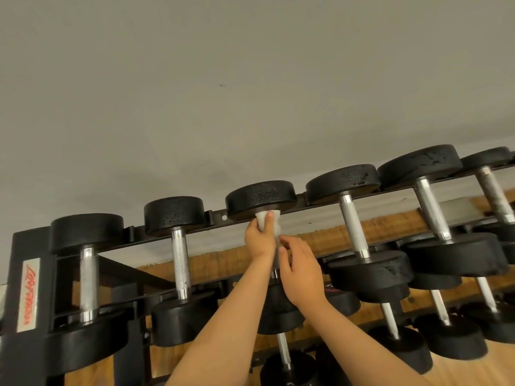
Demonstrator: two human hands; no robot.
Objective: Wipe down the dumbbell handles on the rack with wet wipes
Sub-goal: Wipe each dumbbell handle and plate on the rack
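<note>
Your left hand (260,238) grips the wipe (268,220) round the handle (275,270) at its far end, by the rack's (217,220) back rail. The handle runs toward you, so the stroke likely comes down toward your right hand (302,271), which is loose-fingered beside it.

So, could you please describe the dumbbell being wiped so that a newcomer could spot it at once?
Find the black rack with the red-lettered label at its left end, and follow its top row. The third dumbbell from that end is yours: alone among its neighbours, its handle is wrapped in a white wipe, gripped by the left hand.
</note>
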